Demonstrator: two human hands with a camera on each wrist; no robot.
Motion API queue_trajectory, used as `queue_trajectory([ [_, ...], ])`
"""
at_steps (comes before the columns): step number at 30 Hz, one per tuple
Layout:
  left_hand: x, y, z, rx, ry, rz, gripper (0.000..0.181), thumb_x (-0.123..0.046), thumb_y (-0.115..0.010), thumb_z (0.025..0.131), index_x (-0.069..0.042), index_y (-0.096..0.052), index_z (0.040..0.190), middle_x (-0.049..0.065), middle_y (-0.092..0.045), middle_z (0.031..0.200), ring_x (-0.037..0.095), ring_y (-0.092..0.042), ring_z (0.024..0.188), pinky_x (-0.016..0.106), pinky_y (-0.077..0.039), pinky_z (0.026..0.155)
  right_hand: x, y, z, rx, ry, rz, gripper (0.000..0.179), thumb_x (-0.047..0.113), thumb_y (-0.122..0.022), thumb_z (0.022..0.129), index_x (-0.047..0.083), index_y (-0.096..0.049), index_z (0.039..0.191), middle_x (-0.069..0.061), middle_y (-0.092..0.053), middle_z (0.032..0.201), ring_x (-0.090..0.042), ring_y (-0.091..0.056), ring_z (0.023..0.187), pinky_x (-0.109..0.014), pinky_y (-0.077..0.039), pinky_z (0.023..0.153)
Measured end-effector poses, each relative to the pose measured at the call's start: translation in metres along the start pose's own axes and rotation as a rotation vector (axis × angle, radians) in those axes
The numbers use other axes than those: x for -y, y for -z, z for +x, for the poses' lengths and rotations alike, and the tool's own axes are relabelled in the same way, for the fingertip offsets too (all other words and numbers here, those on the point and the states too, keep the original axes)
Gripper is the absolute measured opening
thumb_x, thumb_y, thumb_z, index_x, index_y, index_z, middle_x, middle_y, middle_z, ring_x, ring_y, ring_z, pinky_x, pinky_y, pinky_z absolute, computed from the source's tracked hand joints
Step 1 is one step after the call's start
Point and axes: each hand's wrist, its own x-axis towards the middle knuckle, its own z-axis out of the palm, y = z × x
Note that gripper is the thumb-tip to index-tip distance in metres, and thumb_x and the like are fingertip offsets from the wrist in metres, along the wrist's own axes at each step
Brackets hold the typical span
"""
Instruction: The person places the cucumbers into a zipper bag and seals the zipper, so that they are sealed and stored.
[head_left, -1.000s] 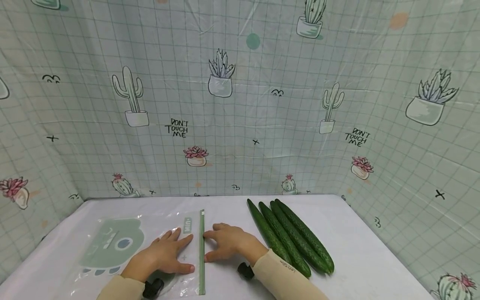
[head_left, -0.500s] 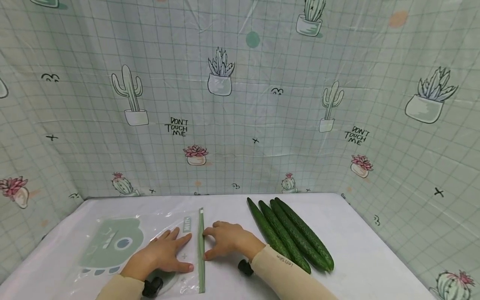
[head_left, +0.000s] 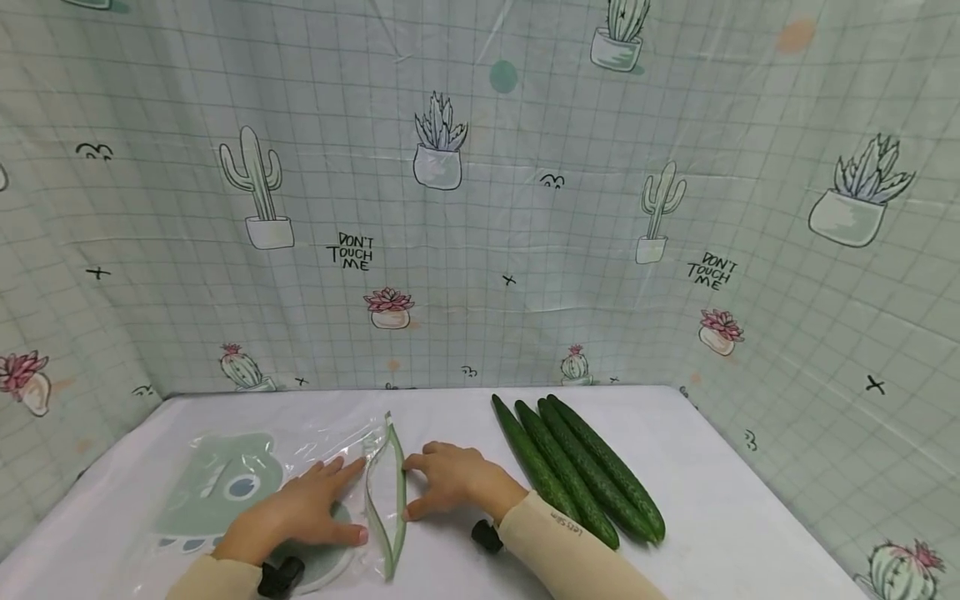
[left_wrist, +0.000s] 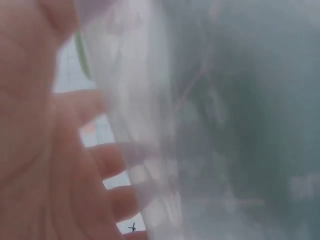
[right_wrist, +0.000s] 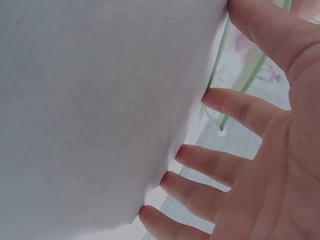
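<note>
A clear zip bag point(head_left: 217, 483) with a green cartoon print lies flat on the white table, its mouth to the right. The two green zip strips point(head_left: 401, 479) stand apart in the middle and meet at both ends. My left hand point(head_left: 296, 508) rests spread on the upper film; in the left wrist view the film point(left_wrist: 145, 120) overlaps its fingertips. My right hand point(head_left: 453, 479) is at the right strip, thumb and index fingertips at its edge. In the right wrist view its spread fingertips point(right_wrist: 215, 96) press on the table surface point(right_wrist: 100, 110).
Several long cucumbers point(head_left: 577, 471) lie side by side on the table point(head_left: 720, 500), right of my right hand. A patterned curtain point(head_left: 480, 208) with potted cacti hangs behind the table and along both sides.
My left hand has slid left, drawing the upper film and its zip strip along, so the bag's mouth has parted. My right hand has stayed at the other strip.
</note>
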Motion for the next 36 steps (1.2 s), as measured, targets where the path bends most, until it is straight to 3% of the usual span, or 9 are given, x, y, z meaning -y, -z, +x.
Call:
queue_trajectory([
  [4,-0.003,0.000,0.000,-0.015,-0.012,-0.031,0.102,-0.061,-0.073,0.072,-0.018,-0.027,0.152,0.034,-0.033,0.143,0.066,-0.026,0.124,0.080,-0.025,0.088,0.001,-0.001,0.000,0.006,-0.009,0.001,0.067,0.063,-0.069,0.075,0.038,-0.052,0.135,0.001,-0.047,0.140,-0.019,-0.043,0.129,-0.053,-0.045,0.091],
  [9,-0.008,-0.003,0.004,0.003,0.023,0.011,0.094,-0.067,-0.068,0.072,-0.027,-0.034,0.150,0.033,-0.034,0.143,0.067,-0.027,0.122,0.084,-0.023,0.080,0.001,0.000,-0.002,0.006,-0.015,0.009,0.066,0.062,-0.070,0.075,0.038,-0.054,0.134,0.002,-0.049,0.138,-0.019,-0.046,0.127,-0.052,-0.046,0.090],
  [14,-0.012,-0.005,0.007,-0.028,0.060,0.014,0.083,-0.068,-0.064,0.076,-0.020,-0.048,0.142,0.030,-0.040,0.140,0.063,-0.032,0.122,0.083,-0.026,0.080,0.000,0.000,-0.003,-0.001,-0.005,0.015,0.066,0.061,-0.071,0.075,0.037,-0.054,0.134,0.002,-0.049,0.136,-0.018,-0.047,0.125,-0.051,-0.048,0.088],
  [18,-0.016,-0.007,0.011,-0.096,0.108,-0.011,0.072,-0.067,-0.056,0.084,-0.013,-0.057,0.133,0.025,-0.049,0.134,0.057,-0.041,0.120,0.083,-0.027,0.078,0.000,-0.001,-0.002,-0.006,0.005,0.019,0.066,0.061,-0.071,0.075,0.036,-0.054,0.134,0.002,-0.049,0.136,-0.018,-0.047,0.125,-0.051,-0.048,0.087],
  [21,-0.019,-0.010,0.013,-0.152,0.138,0.002,0.070,-0.065,-0.056,0.085,-0.011,-0.060,0.129,0.022,-0.056,0.127,0.051,-0.048,0.115,0.083,-0.028,0.078,0.000,-0.001,-0.002,-0.007,0.011,0.022,0.066,0.061,-0.071,0.075,0.037,-0.054,0.134,0.002,-0.050,0.135,-0.018,-0.048,0.124,-0.050,-0.048,0.087],
  [26,-0.019,-0.015,0.014,-0.239,0.044,0.072,0.063,-0.052,-0.073,0.077,-0.009,-0.064,0.122,0.017,-0.061,0.112,0.041,-0.056,0.102,0.066,-0.043,0.080,0.001,-0.001,-0.001,-0.004,0.016,0.017,0.065,0.061,-0.071,0.076,0.037,-0.054,0.134,0.003,-0.050,0.134,-0.017,-0.048,0.123,-0.049,-0.049,0.086],
  [30,-0.019,-0.016,0.015,-0.271,-0.030,0.085,0.065,-0.045,-0.082,0.069,-0.008,-0.065,0.119,0.009,-0.055,0.102,0.029,-0.050,0.095,0.049,-0.046,0.077,0.001,0.000,-0.001,-0.002,0.017,0.004,0.065,0.062,-0.070,0.076,0.037,-0.053,0.134,0.002,-0.050,0.135,-0.018,-0.048,0.123,-0.049,-0.049,0.085],
  [33,-0.019,-0.014,0.015,-0.248,-0.035,0.040,0.066,-0.040,-0.085,0.067,-0.006,-0.065,0.120,0.005,-0.050,0.092,0.023,-0.042,0.087,0.042,-0.042,0.073,0.001,0.001,-0.001,-0.001,0.018,0.000,0.066,0.062,-0.069,0.076,0.037,-0.053,0.134,0.001,-0.049,0.136,-0.019,-0.047,0.125,-0.050,-0.049,0.086],
  [36,-0.017,-0.014,0.017,-0.182,-0.053,-0.064,0.064,-0.032,-0.085,0.069,-0.002,-0.063,0.121,0.002,-0.048,0.081,0.019,-0.042,0.078,0.036,-0.038,0.066,0.001,0.001,-0.001,-0.002,0.019,-0.001,0.066,0.062,-0.070,0.076,0.037,-0.053,0.134,0.001,-0.049,0.136,-0.019,-0.047,0.125,-0.050,-0.048,0.086],
])
